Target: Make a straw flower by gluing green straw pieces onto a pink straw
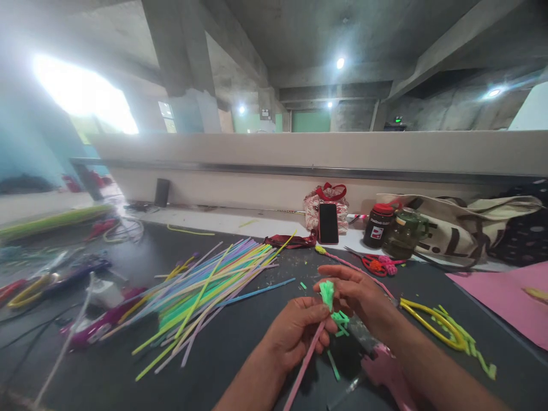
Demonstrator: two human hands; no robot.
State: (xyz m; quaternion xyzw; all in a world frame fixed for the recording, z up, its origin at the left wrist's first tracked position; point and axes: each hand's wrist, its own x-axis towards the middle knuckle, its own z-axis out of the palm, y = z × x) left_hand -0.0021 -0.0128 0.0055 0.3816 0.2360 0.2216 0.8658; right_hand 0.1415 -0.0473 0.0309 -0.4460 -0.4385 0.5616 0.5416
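Note:
My left hand (299, 328) is closed round a pink stem (309, 357), which slants down toward the bottom edge of the view. On the stem's upper end sits a bunch of bright green pieces (327, 292), just above the left thumb. My right hand (353, 291) is curled beside the green bunch, its fingers bent behind and above it; whether the fingertips touch it is hidden. Short cut green pieces (341, 322) lie on the black table (231, 354) below the hands.
Many pastel pipe cleaners (218, 285) lie in a pile on the left. A phone (328, 222), a red-lidded bottle (378, 225) and a jar (403, 233) stand at the back. Scissors (372, 264), yellow-handled pliers (436, 325) and a pink sheet (509, 297) lie on the right.

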